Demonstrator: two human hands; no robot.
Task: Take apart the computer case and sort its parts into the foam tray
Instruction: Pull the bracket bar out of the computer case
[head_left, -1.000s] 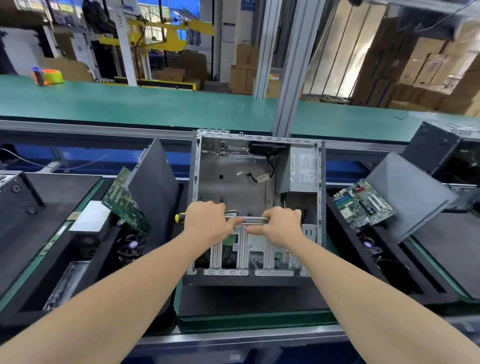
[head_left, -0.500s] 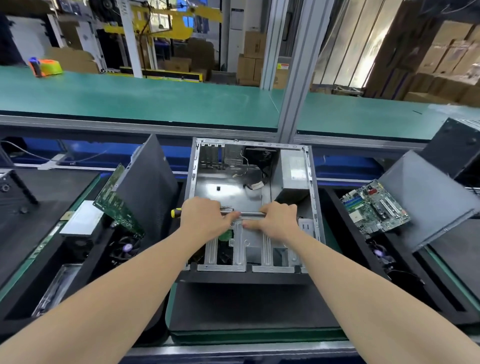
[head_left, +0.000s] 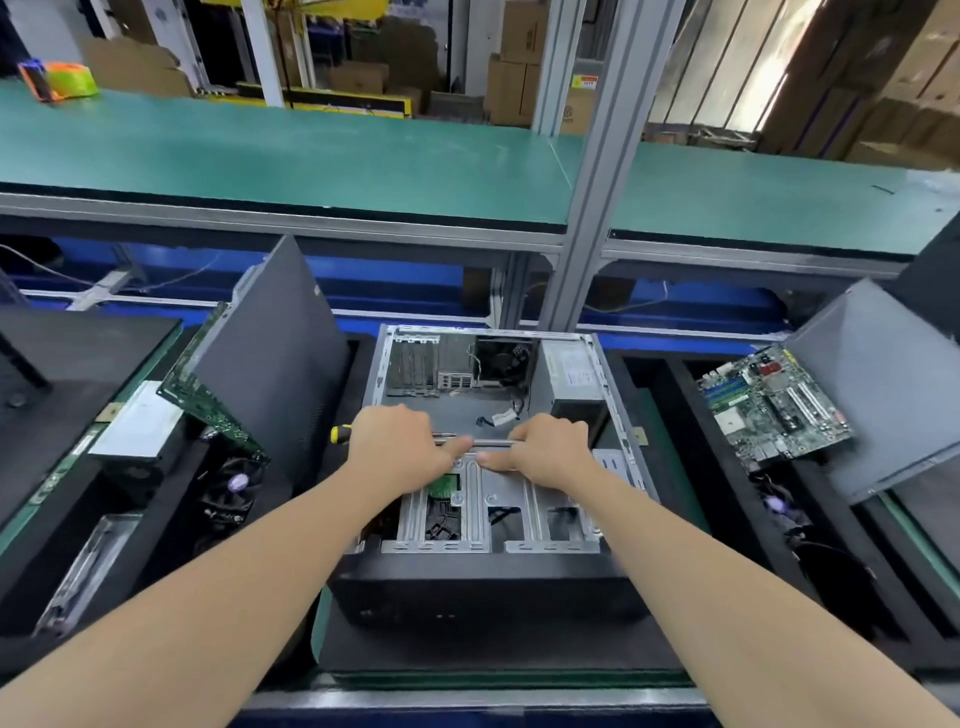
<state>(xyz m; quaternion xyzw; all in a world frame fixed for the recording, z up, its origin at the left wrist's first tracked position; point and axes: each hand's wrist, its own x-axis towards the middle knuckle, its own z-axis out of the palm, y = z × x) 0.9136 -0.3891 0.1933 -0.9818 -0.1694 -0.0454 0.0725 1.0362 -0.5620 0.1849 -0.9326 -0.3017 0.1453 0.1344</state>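
At the middle of the bench, from the head view: computer case (head_left: 483, 587) lying flat on dark foam, open side up, black front toward the person. Inside, at the far end, a power supply (head_left: 571, 374) in the right corner and a black fan (head_left: 501, 358) just left of it. Nearer, a grey drive cage (head_left: 514, 499) with slotted openings.

Left hand (head_left: 400, 447) curled round a screwdriver (head_left: 340, 432), yellow-and-black handle poking out leftward, knuckles over the cage's far edge. Right hand (head_left: 545, 449) just beside it, fingers wrapped over a silver bar (head_left: 493, 442) along that edge, thumb on the near side.

Left of the case, a foam tray (head_left: 166, 545) with a green circuit board (head_left: 208, 389) leaning on a dark side panel (head_left: 270, 353), and a cooler fan (head_left: 234, 483) below. Right of the case, a second board (head_left: 774, 405) propped on a second panel (head_left: 883, 389).

Beyond, a green shelf (head_left: 260, 156); farther back, cardboard boxes (head_left: 519, 62).
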